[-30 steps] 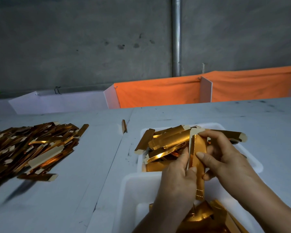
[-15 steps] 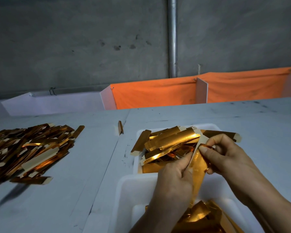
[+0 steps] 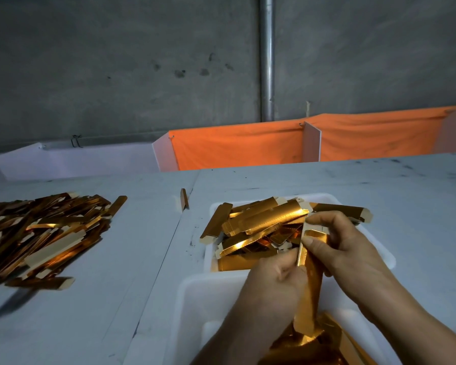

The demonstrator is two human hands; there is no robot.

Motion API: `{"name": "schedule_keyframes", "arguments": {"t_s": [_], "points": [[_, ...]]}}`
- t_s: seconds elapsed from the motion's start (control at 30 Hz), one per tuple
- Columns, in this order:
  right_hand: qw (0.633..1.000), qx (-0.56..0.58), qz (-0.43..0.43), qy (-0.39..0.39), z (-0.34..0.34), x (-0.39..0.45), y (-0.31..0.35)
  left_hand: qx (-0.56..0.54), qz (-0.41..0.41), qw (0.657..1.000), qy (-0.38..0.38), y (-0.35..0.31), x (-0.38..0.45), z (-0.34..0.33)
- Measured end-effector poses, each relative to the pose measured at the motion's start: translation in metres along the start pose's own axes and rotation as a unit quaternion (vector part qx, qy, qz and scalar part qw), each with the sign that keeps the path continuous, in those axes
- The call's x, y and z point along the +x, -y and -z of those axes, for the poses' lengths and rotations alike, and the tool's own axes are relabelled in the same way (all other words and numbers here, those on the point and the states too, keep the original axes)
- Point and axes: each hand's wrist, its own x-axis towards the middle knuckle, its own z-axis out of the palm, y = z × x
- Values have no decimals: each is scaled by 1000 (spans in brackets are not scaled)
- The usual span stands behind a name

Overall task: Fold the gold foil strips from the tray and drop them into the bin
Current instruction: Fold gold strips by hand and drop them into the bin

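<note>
Both hands, left (image 3: 274, 280) and right (image 3: 337, 248), are pinching one strip (image 3: 309, 288) over the bin (image 3: 195, 299), their grip creasing it lengthwise.

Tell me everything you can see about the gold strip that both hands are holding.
The gold strip is long, narrow, shiny foil-faced card with a pale underside at its top. It hangs almost upright over the white bin, its lower end near folded pieces there. The right hand pinches and bends its top; the left hand grips its middle.
</note>
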Motion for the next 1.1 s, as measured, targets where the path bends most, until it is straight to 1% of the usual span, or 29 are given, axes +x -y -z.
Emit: {"name": "schedule_keyframes", "arguments": {"t_s": [0.03, 0.1, 0.17, 0.27, 0.43, 0.53, 0.67, 0.8, 0.93, 1.0, 1.1], "points": [[1000, 5, -6, 2, 0, 0, -1, -50, 30, 998, 13, 0, 1, 2], [1000, 15, -16, 11, 0, 0, -2, -166, 71, 983, 45, 1, 3, 8], [1000, 14, -19, 16, 0, 0, -2, -231, 78, 967, 73, 4, 3, 13], [1000, 6, -15, 18, -1, 0, -2, -244, 76, 963, 89, 8, 2, 15], [1000, -7, 5, 27, -1, -1, 1, -205, 92, 971, 79, 7, 1, 15], [1000, 0, -2, 28, 0, -1, -1, -219, 103, 964, 111, 7, 1, 16], [999, 24, -11, 27, 0, 0, -2, -284, 112, 938, 162, 4, 4, 19], [999, 20, -2, 29, 2, 0, 0, -363, 156, 893, 214, 5, 8, 24], [999, 19, 6, 29, 2, -1, 2, -398, 147, 866, 265, 11, 10, 31], [999, 17, 7, 30, 2, -1, 2, -399, 144, 866, 265, 12, 11, 31], [999, 15, 10, 29, 1, -1, 2, -380, 127, 882, 248, 14, 10, 29]]}}
